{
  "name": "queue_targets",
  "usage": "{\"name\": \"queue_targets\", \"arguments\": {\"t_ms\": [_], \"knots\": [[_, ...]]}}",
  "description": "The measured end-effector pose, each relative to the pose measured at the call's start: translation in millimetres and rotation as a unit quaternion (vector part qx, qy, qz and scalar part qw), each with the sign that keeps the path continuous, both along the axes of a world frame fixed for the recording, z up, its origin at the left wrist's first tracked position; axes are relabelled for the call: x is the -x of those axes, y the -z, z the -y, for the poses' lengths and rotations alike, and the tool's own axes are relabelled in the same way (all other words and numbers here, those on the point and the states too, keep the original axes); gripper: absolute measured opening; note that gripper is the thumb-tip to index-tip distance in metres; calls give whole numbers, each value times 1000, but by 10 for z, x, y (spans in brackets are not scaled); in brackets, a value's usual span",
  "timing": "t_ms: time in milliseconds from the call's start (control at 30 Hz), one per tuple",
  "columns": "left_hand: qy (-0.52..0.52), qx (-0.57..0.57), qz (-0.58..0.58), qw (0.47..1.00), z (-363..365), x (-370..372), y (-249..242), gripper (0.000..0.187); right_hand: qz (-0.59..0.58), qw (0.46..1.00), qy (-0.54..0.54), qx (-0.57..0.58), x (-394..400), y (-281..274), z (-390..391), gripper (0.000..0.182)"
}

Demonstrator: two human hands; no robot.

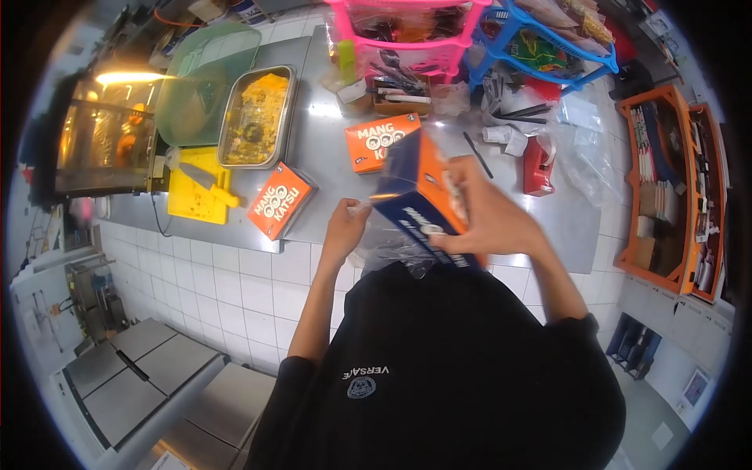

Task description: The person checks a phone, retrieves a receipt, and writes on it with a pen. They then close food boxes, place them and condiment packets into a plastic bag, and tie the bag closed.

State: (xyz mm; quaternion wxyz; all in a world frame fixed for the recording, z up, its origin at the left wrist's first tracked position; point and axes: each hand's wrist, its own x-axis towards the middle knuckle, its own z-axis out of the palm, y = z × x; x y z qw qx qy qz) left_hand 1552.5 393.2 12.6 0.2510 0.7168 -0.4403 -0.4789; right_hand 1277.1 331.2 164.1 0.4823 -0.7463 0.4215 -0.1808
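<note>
- The right hand [489,215] grips a blue and orange box [423,205], held tilted above the near edge of the steel worktop [329,153], fingers wrapped around its right side and lower edge.
- The left hand [345,227] is just left of the box, its fingers pressed together in a pinch on a clear plastic bag [392,247] that hangs crumpled under the box; the bag's edge meets the box's lower left corner.
- A second orange box [381,142] lies flat on the worktop beyond the held one, printed side up.
- A third orange box [280,200] lies at an angle near the worktop's front edge, left of the hands.
- A metal tray [257,117] with yellow food sits farther left, with a yellow cutting board [196,192] beside it carrying a knife [205,182].
- A green board [205,78] leans behind the tray.
- A pink rack [407,35] and a blue rack [548,43] stand at the back of the worktop.
- A red pouch [537,166] lies to the right, well apart from the hands.
</note>
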Motion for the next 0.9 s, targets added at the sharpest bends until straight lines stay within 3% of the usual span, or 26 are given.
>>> {"name": "queue_targets", "arguments": {"t_ms": [67,200,233,300,333,367,400,433,500,567,633,667,700,767,867,900], "knots": [[4,-32,-138,990,17,-43,-110,29,80,991,8,-111,-427,314,-51,83],[-6,-124,-294,948,17,-321,8,29,152,979,135,25,-1052,1448,-173,95],[-80,-142,-339,927,30,-396,27,34,156,972,162,72,-1168,1674,-191,100],[-133,-138,-399,897,117,-615,-250,38,200,962,114,146,-1314,1910,-293,87],[-63,-75,-362,927,148,-747,-165,40,219,954,91,181,-1326,1934,-384,80],[-1,-6,-315,949,177,-878,-80,41,125,985,23,113,-1256,1932,-470,72],[49,65,-265,961,207,-1010,5,42,62,990,-26,123,-1212,1921,-481,71],[21,39,-297,954,248,-1096,-256,41,-1,988,-75,132,-1193,1900,-476,69],[15,81,-218,972,174,-1240,-134,42,-125,975,-138,124,-1214,1720,-400,67],[36,116,-103,987,-17,-1337,-4,43,-248,951,-162,88,-1277,1199,-251,67],[64,91,-85,990,-224,-1253,-39,44,-331,920,-186,97,-1439,962,-186,83],[60,52,-142,987,-292,-1100,-163,44,-373,900,-204,102,-1515,917,-176,91],[52,16,-198,979,-322,-1033,-250,43,-363,896,-211,142,-1594,994,-175,90],[4,62,-145,987,-204,-1141,-257,42,-337,888,-224,219,-1747,1340,-234,88],[-17,186,-35,982,-54,-1497,-181,36,-263,933,-216,119,-1599,1735,-305,62],[-7,251,38,967,-84,-1583,65,35,-309,915,-218,139,-1570,1687,-308,57]]}}
